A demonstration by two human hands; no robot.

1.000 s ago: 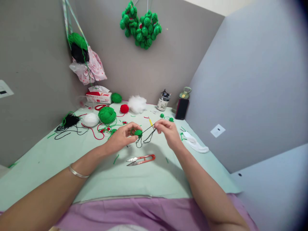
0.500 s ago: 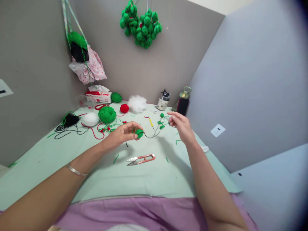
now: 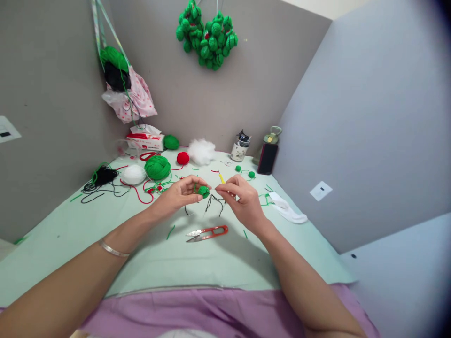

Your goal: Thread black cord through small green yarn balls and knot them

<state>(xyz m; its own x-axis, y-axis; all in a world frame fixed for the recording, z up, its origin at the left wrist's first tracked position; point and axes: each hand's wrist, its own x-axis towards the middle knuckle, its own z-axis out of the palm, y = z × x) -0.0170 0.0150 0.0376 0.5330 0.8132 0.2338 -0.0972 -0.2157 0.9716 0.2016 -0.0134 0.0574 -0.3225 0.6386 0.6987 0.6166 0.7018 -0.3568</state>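
Observation:
A small green knitted or crocheted ball (image 3: 203, 191) with dark stripes is pinched between the thumb and fingers of my left hand (image 3: 183, 191). Black yarn ends (image 3: 214, 203) hang down on its right side. Close beside the ball, my right hand (image 3: 239, 195) is closed with thumb and forefinger together; what it pinches is too fine to make out. Behind the right hand lies a yellow-handled tool (image 3: 221, 177), partly covered by the fingers. Orange-handled thread snips (image 3: 207, 233) lie on the table below both hands.
Green yarn (image 3: 157, 167), white yarn (image 3: 133, 174), red yarn (image 3: 182, 158) and black yarn (image 3: 104, 175) sit left. White stuffing (image 3: 202, 151), a pen cup (image 3: 240, 149) and a phone (image 3: 267, 158) stand behind. A white cloth strip (image 3: 287, 208) lies right. Green bobbles (image 3: 207, 41) hang above.
My right hand has come left and down, from over the small green balls to beside the ball in my left hand. The strand stretching right from that ball now hangs down.

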